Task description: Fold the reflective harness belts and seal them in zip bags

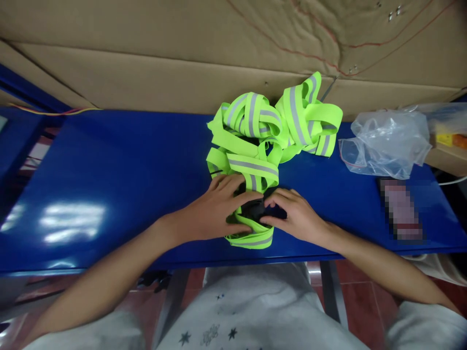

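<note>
Bright yellow-green reflective straps with grey stripes lie in a tangled pile, reaching from the back of the blue table to its front. Near the front edge, a dark black piece, perhaps a buckle, sits within the folded straps; its exact kind is hidden. My left hand is curled over the near straps from the left, its thumb on the lower folds and its fingers beside the black piece. From the right, my right hand pinches at the edge of the black piece, finger and thumb tips against it.
The blue table ends just before my body. A brown covered panel with red wires rises behind it. To the right are a clear plastic bag, a phone with a blurred screen, and a cardboard box.
</note>
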